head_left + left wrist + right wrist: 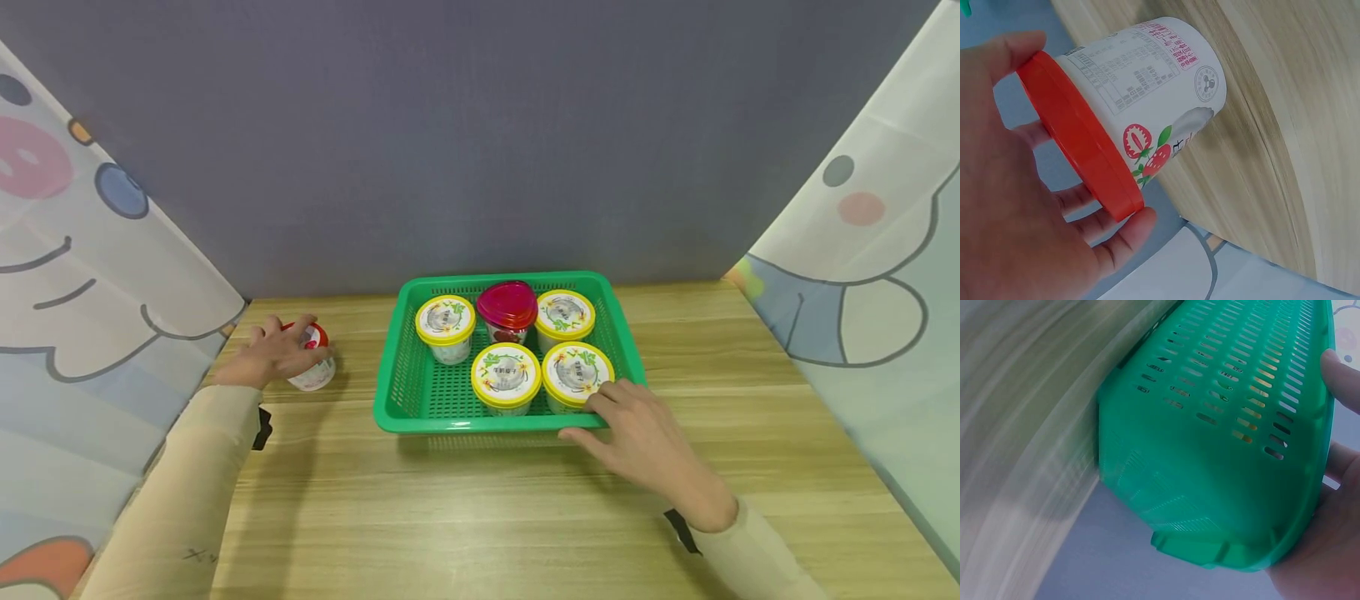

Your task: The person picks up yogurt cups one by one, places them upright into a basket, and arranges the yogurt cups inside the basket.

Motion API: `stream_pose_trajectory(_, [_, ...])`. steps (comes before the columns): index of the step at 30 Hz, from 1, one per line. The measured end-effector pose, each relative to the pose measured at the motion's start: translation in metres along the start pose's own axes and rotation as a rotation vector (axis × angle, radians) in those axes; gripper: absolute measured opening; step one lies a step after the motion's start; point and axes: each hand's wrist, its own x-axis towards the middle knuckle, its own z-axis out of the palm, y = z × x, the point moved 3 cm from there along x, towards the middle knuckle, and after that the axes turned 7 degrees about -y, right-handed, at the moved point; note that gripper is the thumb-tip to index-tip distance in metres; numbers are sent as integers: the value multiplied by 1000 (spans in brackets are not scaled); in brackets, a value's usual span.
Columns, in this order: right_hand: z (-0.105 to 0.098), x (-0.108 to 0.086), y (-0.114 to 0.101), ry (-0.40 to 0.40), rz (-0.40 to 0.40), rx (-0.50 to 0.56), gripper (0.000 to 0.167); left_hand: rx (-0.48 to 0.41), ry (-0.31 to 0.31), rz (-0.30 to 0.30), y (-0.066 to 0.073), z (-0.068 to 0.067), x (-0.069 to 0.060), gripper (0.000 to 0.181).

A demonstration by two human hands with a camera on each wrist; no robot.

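My left hand [270, 354] holds a white tub with a red lid [1160, 94]. Strawberries are printed on its side, and my thumb and fingers spread around the lid's edge. It touches the wooden table on the left. To the right, my right hand [641, 429] grips the front rim of a green plastic basket [450, 423] near its right corner. In the right wrist view the thumb lies on the basket's rim; the other fingers are partly hidden. Those fingertips reach over the rim beside a yellow-lidded tub [576, 372].
The basket also contains more yellow-lidded tubs [506, 373] and a cup with a dark pink lid [510, 306]. A grey wall [480, 150] stands close behind it. Cartoon-printed sheets [97, 250] flank the wooden table [450, 517].
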Motion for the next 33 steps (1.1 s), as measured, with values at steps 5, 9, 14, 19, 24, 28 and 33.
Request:
stream_pose_trajectory(5, [0,0,0,-3,-4,-3,47,15,30,2,-1,2,7,87])
stream_pose_trajectory(9, [0,1,-1,-8,1,-3,44,32,63,19,-4,5,11,83])
stream_pose_trajectory(14, [-1,1,-1,-13,6,-3,44,60,120,37,-2,6,12,73])
stream_pose_trajectory(19, [-1,0,-1,-14,7,-2,43,66,131,52,0,7,11,72])
stream_pose_trajectory(24, [-1,0,-1,-16,10,1,46,69,140,65,2,7,12,74])
stream_pose_trajectory(28, [0,0,0,-19,14,2,43,72,153,75,6,6,12,74])
stream_pose_trajectory(33, [0,0,0,-16,9,2,42,89,188,111,15,2,10,72])
